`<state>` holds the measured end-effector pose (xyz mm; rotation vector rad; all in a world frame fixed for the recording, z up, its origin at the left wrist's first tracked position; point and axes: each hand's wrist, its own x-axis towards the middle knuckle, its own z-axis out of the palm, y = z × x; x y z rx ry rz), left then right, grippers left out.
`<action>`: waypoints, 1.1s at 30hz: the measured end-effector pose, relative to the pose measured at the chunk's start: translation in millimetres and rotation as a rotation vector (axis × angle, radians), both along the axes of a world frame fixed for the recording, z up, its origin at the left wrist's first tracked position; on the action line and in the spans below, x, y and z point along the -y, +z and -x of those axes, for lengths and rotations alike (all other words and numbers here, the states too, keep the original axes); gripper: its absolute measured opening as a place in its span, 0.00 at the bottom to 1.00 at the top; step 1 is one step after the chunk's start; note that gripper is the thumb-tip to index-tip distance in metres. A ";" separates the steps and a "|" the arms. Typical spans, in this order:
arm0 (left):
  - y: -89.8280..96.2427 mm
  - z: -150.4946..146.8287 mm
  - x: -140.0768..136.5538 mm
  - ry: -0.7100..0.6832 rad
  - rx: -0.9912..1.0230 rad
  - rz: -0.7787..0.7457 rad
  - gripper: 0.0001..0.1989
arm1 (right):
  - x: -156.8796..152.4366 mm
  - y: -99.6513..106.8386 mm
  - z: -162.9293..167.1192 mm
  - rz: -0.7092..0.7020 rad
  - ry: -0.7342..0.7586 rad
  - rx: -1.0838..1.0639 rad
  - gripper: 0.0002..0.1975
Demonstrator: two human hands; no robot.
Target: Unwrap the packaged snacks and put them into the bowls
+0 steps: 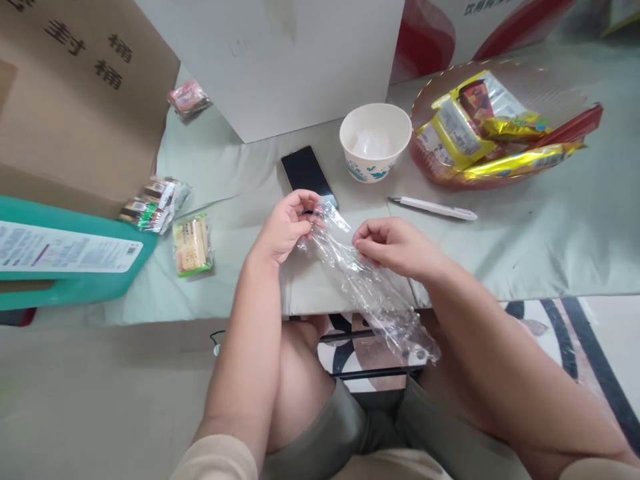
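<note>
A crumpled clear plastic bag [370,293] hangs between my hands, its lower end drooping past the table edge above my lap. My left hand [293,225] pinches the bag's upper end, fingers closed on it. Beside the bag's right edge, my right hand [393,247] is curled with thumb and fingertips together, and a bit of the film appears caught there. Just beyond my left hand lies a dark phone [307,175], partly covered by the hand. A white paper bowl [376,141] with blue print stands behind the bag, and a white pen [435,207] lies to its right.
A clear reddish basket [425,163] holds several snack packets at the right. A white box [300,73] stands at the back. Left are a cardboard box [75,127], a green container [115,283], wrapped snacks [157,203], a yellow packet [193,245] and a red packet [189,100].
</note>
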<state>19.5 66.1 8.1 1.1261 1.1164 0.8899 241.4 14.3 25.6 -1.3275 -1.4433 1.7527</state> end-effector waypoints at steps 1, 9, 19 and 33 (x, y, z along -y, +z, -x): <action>0.1 0.5 -0.1 0.009 -0.002 0.000 0.25 | -0.4 0.1 1.0 -0.021 0.001 0.016 0.06; 8.6 6.8 -0.9 0.117 0.210 0.220 0.18 | -2.8 -0.6 -2.8 -0.073 -0.291 -0.118 0.09; 4.3 -19.4 13.8 -0.183 0.439 0.390 0.27 | -8.0 -11.8 8.3 -0.108 -0.603 -0.316 0.11; 11.3 -22.0 16.2 -0.204 -0.002 0.248 0.14 | -5.6 -5.6 -3.1 -0.071 -0.336 -0.041 0.05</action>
